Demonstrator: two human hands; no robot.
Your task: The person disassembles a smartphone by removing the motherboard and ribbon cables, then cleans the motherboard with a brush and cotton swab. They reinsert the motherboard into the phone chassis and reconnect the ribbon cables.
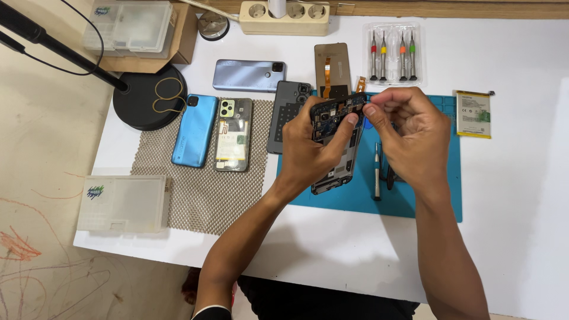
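Observation:
My left hand (311, 151) grips an opened black phone body (336, 127) with its circuit boards showing, holding it tilted up above the blue work mat (432, 201). My right hand (409, 136) is beside it with thumb and fingers pinched at the phone's top right corner; whether a small part sits between the fingertips cannot be seen. A grey screwdriver (377, 172) lies on the mat under my right hand. A dark back cover (287, 112) rests just left of the held phone.
On the mesh pad (195, 195) lie a blue phone (195, 129) and a clear-cased phone (233, 134); a lilac phone (249, 75) and screen panel (332, 68) sit behind. Screwdriver set (392, 54), battery (473, 114), power strip (284, 16), black stand base (148, 98) and plastic boxes (122, 203) surround them.

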